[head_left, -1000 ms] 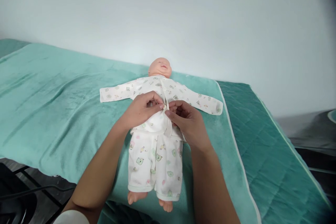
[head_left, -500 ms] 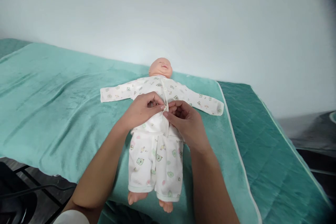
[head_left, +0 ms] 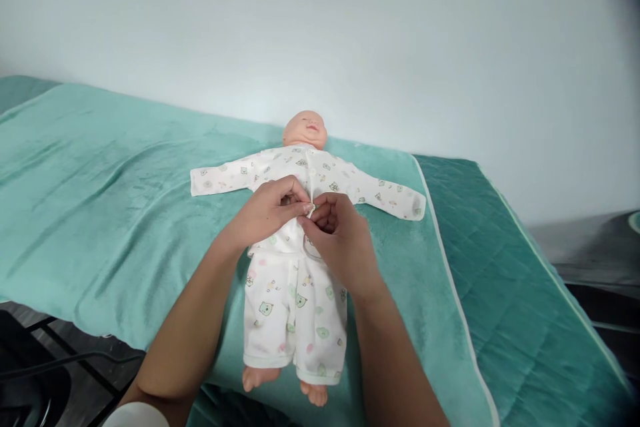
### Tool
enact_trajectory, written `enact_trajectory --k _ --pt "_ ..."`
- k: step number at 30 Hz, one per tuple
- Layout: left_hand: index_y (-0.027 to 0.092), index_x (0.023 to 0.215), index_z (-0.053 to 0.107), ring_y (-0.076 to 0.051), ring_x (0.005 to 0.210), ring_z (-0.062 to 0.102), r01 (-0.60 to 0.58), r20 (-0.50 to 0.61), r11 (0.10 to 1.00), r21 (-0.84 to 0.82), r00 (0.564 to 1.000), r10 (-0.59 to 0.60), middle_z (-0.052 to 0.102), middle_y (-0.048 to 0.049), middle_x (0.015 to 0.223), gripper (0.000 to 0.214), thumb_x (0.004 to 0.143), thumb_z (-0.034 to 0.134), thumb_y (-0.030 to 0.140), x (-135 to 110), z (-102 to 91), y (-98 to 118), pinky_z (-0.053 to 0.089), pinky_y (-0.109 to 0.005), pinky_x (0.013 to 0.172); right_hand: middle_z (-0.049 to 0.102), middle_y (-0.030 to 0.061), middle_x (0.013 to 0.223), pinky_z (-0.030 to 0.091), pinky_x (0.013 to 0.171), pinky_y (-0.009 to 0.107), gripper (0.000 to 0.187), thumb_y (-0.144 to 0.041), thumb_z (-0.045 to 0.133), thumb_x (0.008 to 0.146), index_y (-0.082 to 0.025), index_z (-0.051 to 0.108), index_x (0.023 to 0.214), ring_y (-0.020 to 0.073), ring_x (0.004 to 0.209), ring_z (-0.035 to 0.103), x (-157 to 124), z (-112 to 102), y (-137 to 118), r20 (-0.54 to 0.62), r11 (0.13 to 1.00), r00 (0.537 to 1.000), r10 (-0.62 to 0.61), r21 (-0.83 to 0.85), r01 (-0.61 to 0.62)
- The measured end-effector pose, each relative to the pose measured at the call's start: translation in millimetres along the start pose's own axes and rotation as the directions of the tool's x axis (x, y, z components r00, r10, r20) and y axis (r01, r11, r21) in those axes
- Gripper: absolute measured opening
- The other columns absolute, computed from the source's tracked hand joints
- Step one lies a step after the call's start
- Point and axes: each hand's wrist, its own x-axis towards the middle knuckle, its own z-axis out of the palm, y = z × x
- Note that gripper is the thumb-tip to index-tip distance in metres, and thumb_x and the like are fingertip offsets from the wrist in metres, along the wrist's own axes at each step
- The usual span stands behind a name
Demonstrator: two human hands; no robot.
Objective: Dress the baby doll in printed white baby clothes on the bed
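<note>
A baby doll (head_left: 305, 128) lies on its back on a teal blanket (head_left: 110, 200), arms spread, dressed in a white printed shirt (head_left: 345, 183) and matching trousers (head_left: 295, 313). My left hand (head_left: 270, 210) and my right hand (head_left: 337, 240) meet over the doll's belly. Both pinch the front edges of the shirt together at a small fastening between the fingertips. The fastening itself is mostly hidden by my fingers. The doll's bare feet stick out near the blanket's front edge.
A darker quilted mattress (head_left: 505, 293) shows to the right of the blanket. A pale wall (head_left: 350, 33) runs behind. Dark floor and a black cable (head_left: 60, 363) lie at lower left.
My right hand has slid slightly left, closing the shirt's open flap against the left hand. The left hand stays almost still.
</note>
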Motion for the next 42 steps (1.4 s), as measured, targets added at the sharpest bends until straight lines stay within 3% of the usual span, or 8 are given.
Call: enact_trajectory --k 6,12,22,27,35,39,42 --pt "0.020 0.081 0.057 -0.013 0.070 0.052 0.008 0.006 0.996 0.087 1.000 -0.008 0.059 0.0007 0.077 0.015 0.086 0.063 0.033 0 1.6 3 0.039 -0.026 0.061 0.062 -0.0033 0.073 0.045 0.060 0.026 0.020 -0.028 0.064 0.084 -0.023 0.054 0.101 0.0132 0.062 0.057 -2 4 -3 -0.014 0.990 0.998 -0.056 -0.129 0.053" --pt "0.021 0.082 0.051 -0.011 0.068 0.049 -0.021 -0.036 0.992 0.128 0.999 0.026 0.054 0.0028 0.076 0.009 0.086 0.059 0.023 1 6.5 0 0.037 -0.025 0.059 0.062 -0.0036 0.072 0.044 0.062 0.027 0.018 -0.023 0.057 0.087 -0.023 0.058 0.105 0.0134 0.063 0.057 -5 6 -4 0.016 0.962 0.994 -0.108 -0.252 0.109" --pt "0.021 0.090 0.053 -0.012 0.074 0.052 -0.024 0.022 0.998 0.058 0.999 0.023 0.057 0.0011 0.082 0.004 0.092 0.054 0.025 -1 0.3 0 0.040 -0.026 0.067 0.061 -0.0069 0.066 0.043 0.059 0.023 0.022 -0.026 0.061 0.089 -0.025 0.059 0.111 0.0107 0.057 0.056 -5 -3 -5 0.044 0.988 0.995 -0.084 -0.130 0.090" --pt "0.022 0.092 0.055 -0.013 0.077 0.054 -0.017 0.021 0.994 0.108 1.000 0.015 0.059 0.0014 0.084 0.003 0.090 0.054 0.022 0 -2.2 0 0.042 -0.027 0.070 0.066 -0.0049 0.068 0.043 0.055 0.024 0.014 -0.033 0.055 0.094 -0.024 0.060 0.104 0.0109 0.055 0.059 -5 -3 0 -0.045 1.000 0.999 -0.015 -0.027 0.014" --pt "0.023 0.091 0.060 -0.011 0.070 0.049 -0.027 0.000 0.981 0.191 1.000 0.028 0.058 0.0029 0.079 0.004 0.088 0.056 0.022 0 -1.2 -2 0.038 -0.025 0.062 0.066 -0.0031 0.068 0.044 0.054 0.025 0.018 -0.039 0.061 0.091 -0.022 0.064 0.096 0.0113 0.052 0.057 -4 2 5 -0.145 0.998 0.989 0.013 -0.065 -0.023" --pt "0.022 0.087 0.061 -0.010 0.067 0.047 -0.046 -0.053 0.988 0.144 0.997 0.054 0.056 0.0029 0.075 0.004 0.088 0.058 0.023 2 -1.9 -7 0.038 -0.025 0.061 0.066 -0.0028 0.066 0.043 0.050 0.024 0.018 -0.039 0.062 0.090 -0.022 0.065 0.094 0.0110 0.050 0.056 -4 1 6 -0.153 0.998 0.987 0.057 0.002 -0.057" --pt "0.021 0.087 0.061 -0.011 0.069 0.051 -0.072 -0.175 0.992 0.103 0.981 0.089 0.058 0.0024 0.078 0.004 0.088 0.058 0.024 5 -4.2 -15 0.041 -0.025 0.064 0.065 -0.0033 0.067 0.043 0.047 0.023 0.016 -0.037 0.062 0.089 -0.021 0.064 0.095 0.0102 0.048 0.055 -2 0 6 -0.152 0.991 0.984 0.094 0.113 -0.077"
